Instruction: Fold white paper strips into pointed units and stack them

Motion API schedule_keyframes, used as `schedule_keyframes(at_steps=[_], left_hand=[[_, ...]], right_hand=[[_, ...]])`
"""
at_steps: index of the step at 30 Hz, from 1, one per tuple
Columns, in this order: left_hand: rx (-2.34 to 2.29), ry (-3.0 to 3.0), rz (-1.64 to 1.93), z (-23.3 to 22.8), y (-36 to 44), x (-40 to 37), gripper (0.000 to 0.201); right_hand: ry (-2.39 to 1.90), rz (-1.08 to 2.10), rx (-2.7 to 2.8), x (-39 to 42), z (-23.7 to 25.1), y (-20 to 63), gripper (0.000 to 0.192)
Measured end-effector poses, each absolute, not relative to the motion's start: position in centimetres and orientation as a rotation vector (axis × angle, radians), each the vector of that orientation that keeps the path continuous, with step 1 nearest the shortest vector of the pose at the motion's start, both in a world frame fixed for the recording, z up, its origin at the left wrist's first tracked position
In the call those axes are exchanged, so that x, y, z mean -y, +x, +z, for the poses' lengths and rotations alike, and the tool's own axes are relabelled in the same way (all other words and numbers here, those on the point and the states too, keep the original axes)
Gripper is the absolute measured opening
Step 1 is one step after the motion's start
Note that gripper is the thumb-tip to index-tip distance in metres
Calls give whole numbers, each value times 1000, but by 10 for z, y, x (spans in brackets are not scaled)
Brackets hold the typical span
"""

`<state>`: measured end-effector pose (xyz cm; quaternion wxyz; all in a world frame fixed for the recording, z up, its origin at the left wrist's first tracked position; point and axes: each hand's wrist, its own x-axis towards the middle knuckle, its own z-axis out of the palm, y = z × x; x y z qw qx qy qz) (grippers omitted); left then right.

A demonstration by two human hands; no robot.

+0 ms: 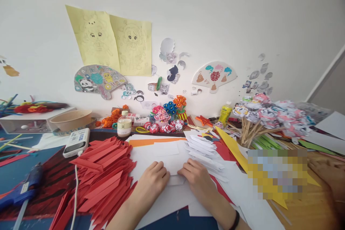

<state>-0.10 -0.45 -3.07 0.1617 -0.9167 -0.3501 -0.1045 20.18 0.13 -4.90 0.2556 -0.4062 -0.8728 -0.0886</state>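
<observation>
My left hand [152,180] and my right hand [196,178] lie side by side on a white sheet of paper [172,163] on the table, fingers curled down and pressing on it. Left of my left hand is a big heap of folded red paper strips [104,176]. Just beyond my right hand is a stack of folded white paper strips [203,151]. My right wrist wears a dark band.
A power bank [77,142] with a white cable and a blue glue gun [25,188] lie at left. A small bottle [124,124], paper flowers [168,115], a yellow glue bottle [225,113] and paper flowers on sticks [258,118] line the back. Another person's hand [327,176] rests at right.
</observation>
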Motion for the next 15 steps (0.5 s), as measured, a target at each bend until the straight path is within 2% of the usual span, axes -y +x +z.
schedule_keyframes(at_steps=[9,15], left_hand=[[714,-2461,-312,-37,1,8,18],[703,-2434,-282,-38,2,6,16]], right_hand=[[-1156,-442,2408,2,-52,197,19],[-1151,-583,2449,4,-54,192,21]])
